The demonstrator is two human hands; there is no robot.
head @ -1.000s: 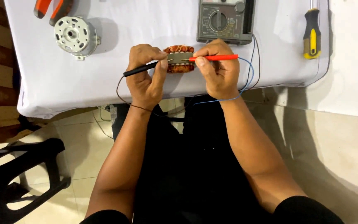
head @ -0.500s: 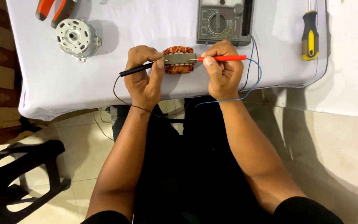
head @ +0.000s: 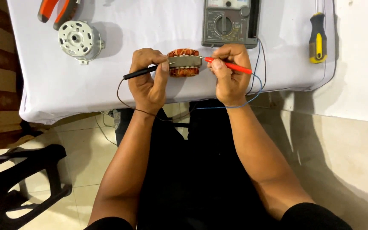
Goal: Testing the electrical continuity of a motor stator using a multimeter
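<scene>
Two probes meet on one part: a small copper-wound motor stator with a grey steel core [head: 184, 62], lying near the front edge of the white-covered bench [head: 56, 89], just in front of the grey dial multimeter [head: 230, 23]. Left hand [head: 148, 81] pinches the black probe [head: 140, 72], tip touching the stator's left end; fingers also brace the part so it cannot roll. Right hand [head: 231, 74] pinches the red probe [head: 228, 65] pen-style at the stator's right end, for fine tip control. Both grips are narrow, closed on the probes. Thin leads loop off the bench edge below the stator, slack. Left of the stator: round silver motor housing [head: 80, 39] and orange-handled pliers [head: 56, 10]. Well right: yellow-and-black screwdriver [head: 317, 36], parked clear.
</scene>
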